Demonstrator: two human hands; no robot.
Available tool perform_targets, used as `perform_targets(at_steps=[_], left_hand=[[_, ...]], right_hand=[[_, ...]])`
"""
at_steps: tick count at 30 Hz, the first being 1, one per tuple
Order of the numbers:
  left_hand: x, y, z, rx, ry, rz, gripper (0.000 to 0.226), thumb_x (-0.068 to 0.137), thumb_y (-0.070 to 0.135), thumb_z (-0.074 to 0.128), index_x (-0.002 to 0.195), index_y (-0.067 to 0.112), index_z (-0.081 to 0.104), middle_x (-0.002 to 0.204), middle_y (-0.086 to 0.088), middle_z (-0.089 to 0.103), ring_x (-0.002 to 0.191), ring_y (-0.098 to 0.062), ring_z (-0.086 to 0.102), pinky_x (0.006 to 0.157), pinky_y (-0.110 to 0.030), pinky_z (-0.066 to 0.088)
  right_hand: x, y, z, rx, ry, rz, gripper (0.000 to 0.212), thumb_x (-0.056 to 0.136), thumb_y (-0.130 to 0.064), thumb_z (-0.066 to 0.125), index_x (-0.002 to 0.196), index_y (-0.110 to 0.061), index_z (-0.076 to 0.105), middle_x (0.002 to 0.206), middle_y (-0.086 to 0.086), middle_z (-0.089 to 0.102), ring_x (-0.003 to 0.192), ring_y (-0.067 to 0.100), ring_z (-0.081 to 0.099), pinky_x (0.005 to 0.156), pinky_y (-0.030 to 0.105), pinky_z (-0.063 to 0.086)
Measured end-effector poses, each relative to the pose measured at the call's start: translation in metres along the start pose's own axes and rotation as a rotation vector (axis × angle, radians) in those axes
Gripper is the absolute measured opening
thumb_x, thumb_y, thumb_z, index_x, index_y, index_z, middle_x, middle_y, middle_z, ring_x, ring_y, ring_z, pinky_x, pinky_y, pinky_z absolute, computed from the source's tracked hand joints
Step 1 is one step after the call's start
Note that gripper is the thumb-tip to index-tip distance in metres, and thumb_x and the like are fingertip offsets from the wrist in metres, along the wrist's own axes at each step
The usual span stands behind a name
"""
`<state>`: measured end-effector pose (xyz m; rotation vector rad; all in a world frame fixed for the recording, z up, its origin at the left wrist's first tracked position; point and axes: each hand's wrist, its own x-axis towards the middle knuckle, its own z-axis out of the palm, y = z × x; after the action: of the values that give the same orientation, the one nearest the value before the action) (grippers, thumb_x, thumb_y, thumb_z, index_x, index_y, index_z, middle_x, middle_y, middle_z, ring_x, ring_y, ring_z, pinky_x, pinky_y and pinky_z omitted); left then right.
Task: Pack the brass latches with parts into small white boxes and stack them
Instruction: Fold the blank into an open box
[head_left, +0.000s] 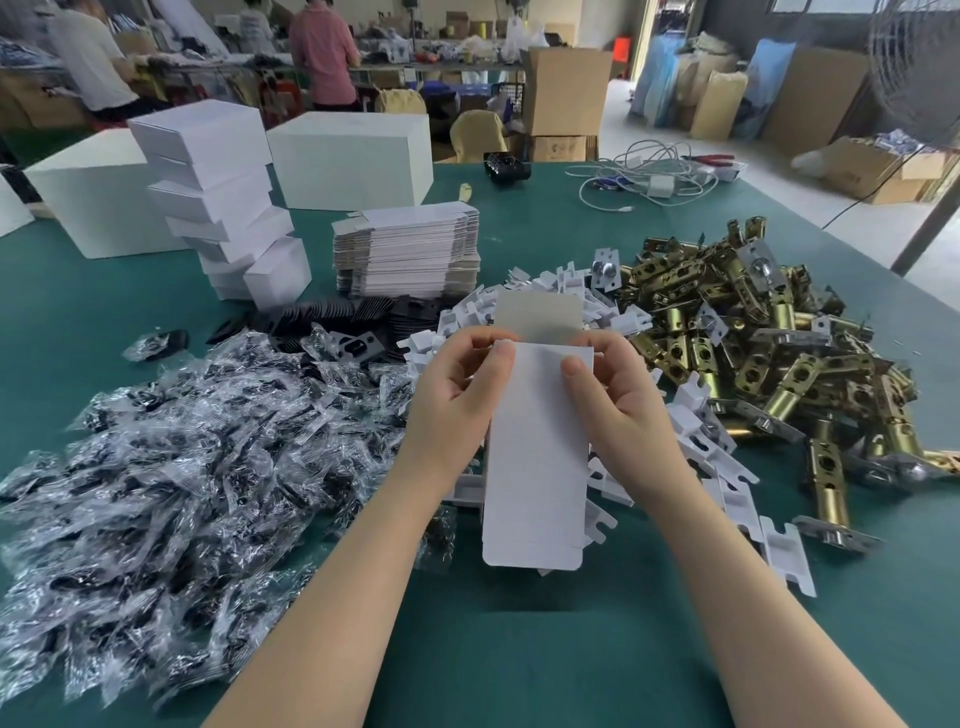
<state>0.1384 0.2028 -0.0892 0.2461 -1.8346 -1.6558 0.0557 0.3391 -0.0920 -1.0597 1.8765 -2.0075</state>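
Note:
A flat, unfolded small white box (535, 457) is held upright over the green table, its far flap showing a grey inside. My left hand (457, 384) grips its upper left edge, thumb on the front face. My right hand (608, 379) grips the upper right edge the same way. A heap of brass latches (753, 332) lies to the right. White plastic inserts (561, 291) are scattered behind and to the right of the box. Clear bags of black parts (197, 441) cover the left. Black plates (358, 317) lie behind them.
A stack of flat box blanks (410, 249) stands at centre back. A leaning stack of closed small white boxes (223, 202) rises at the left, with large white cartons (353, 156) behind. White cables (649, 176) lie far right. People work at benches beyond.

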Motion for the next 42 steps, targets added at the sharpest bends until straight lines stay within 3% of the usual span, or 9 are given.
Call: perform_targets(at_steps=[7, 14, 20, 25, 28, 31, 35, 39, 42], left_hand=[[-0.001, 0.001, 0.003, -0.135, 0.045, -0.080, 0.016, 0.083, 0.043, 0.068, 0.096, 0.037, 0.077, 0.086, 0.013, 0.072, 0.076, -0.006, 0.062, 0.063, -0.025, 0.049], [-0.002, 0.007, 0.002, -0.284, -0.025, -0.114, 0.040, 0.089, 0.027, 0.064, 0.123, 0.046, 0.059, 0.101, 0.015, 0.075, 0.091, -0.005, 0.071, 0.068, -0.019, 0.054], [0.003, 0.004, -0.003, -0.329, -0.030, -0.218, 0.030, 0.080, 0.026, 0.069, 0.100, 0.048, 0.074, 0.093, 0.013, 0.071, 0.081, -0.006, 0.069, 0.057, -0.022, 0.053], [0.005, 0.003, -0.005, -0.343, -0.015, -0.243, 0.031, 0.078, 0.023, 0.070, 0.103, 0.041, 0.073, 0.094, 0.008, 0.073, 0.079, -0.009, 0.069, 0.058, -0.025, 0.055], [0.005, -0.001, -0.004, -0.267, 0.008, -0.183, 0.029, 0.081, 0.026, 0.069, 0.108, 0.035, 0.064, 0.089, 0.011, 0.073, 0.074, -0.006, 0.067, 0.056, -0.021, 0.052], [0.003, -0.002, -0.003, -0.076, 0.029, -0.066, 0.007, 0.085, 0.040, 0.066, 0.088, 0.035, 0.069, 0.075, 0.016, 0.066, 0.065, -0.002, 0.057, 0.055, -0.016, 0.044], [0.003, -0.005, -0.001, -0.017, 0.010, 0.005, 0.035, 0.082, 0.052, 0.063, 0.080, 0.017, 0.069, 0.062, 0.014, 0.056, 0.059, -0.005, 0.049, 0.053, -0.016, 0.040], [0.003, -0.005, 0.001, -0.128, 0.002, -0.089, 0.013, 0.083, 0.038, 0.070, 0.086, 0.029, 0.078, 0.070, 0.011, 0.065, 0.062, -0.006, 0.055, 0.054, -0.019, 0.044], [0.003, -0.004, 0.001, -0.268, -0.021, -0.143, 0.033, 0.086, 0.024, 0.069, 0.115, 0.040, 0.069, 0.092, 0.011, 0.074, 0.072, -0.006, 0.064, 0.061, -0.020, 0.051]], right_hand=[[0.001, 0.001, 0.005, -0.003, 0.141, -0.059, 0.012, 0.100, -0.020, 0.054, 0.100, -0.026, 0.064, 0.086, -0.027, 0.064, 0.075, -0.010, 0.057, 0.064, 0.007, 0.043], [0.003, 0.002, 0.002, 0.187, 0.099, 0.080, 0.052, 0.092, -0.030, 0.065, 0.139, -0.034, 0.044, 0.103, -0.008, 0.071, 0.096, 0.008, 0.066, 0.082, 0.026, 0.053], [0.002, 0.002, 0.001, 0.207, 0.102, 0.093, 0.031, 0.089, -0.027, 0.065, 0.119, -0.029, 0.058, 0.114, 0.008, 0.070, 0.094, 0.016, 0.067, 0.077, 0.031, 0.056], [0.001, 0.004, 0.002, 0.181, 0.088, 0.069, 0.032, 0.090, -0.027, 0.065, 0.119, -0.037, 0.055, 0.114, 0.000, 0.069, 0.093, 0.014, 0.067, 0.080, 0.034, 0.056], [0.001, 0.002, 0.003, 0.053, 0.153, -0.014, 0.023, 0.093, -0.022, 0.067, 0.107, -0.038, 0.059, 0.106, -0.010, 0.068, 0.087, 0.008, 0.064, 0.071, 0.027, 0.054], [0.001, 0.000, 0.004, -0.021, 0.164, -0.040, 0.011, 0.094, -0.020, 0.065, 0.092, -0.030, 0.066, 0.085, -0.023, 0.064, 0.070, -0.002, 0.056, 0.059, 0.012, 0.044], [0.001, 0.001, 0.003, -0.051, 0.185, -0.024, 0.020, 0.096, -0.025, 0.061, 0.077, -0.020, 0.064, 0.065, -0.021, 0.054, 0.054, 0.001, 0.039, 0.049, 0.013, 0.032], [0.002, 0.000, 0.004, -0.048, 0.196, -0.017, 0.018, 0.098, -0.021, 0.058, 0.085, -0.022, 0.070, 0.072, -0.018, 0.062, 0.062, 0.004, 0.049, 0.055, 0.014, 0.037], [0.001, 0.001, 0.005, 0.037, 0.213, -0.009, 0.025, 0.097, -0.016, 0.061, 0.114, -0.034, 0.062, 0.093, -0.009, 0.068, 0.074, 0.001, 0.058, 0.064, 0.012, 0.045]])
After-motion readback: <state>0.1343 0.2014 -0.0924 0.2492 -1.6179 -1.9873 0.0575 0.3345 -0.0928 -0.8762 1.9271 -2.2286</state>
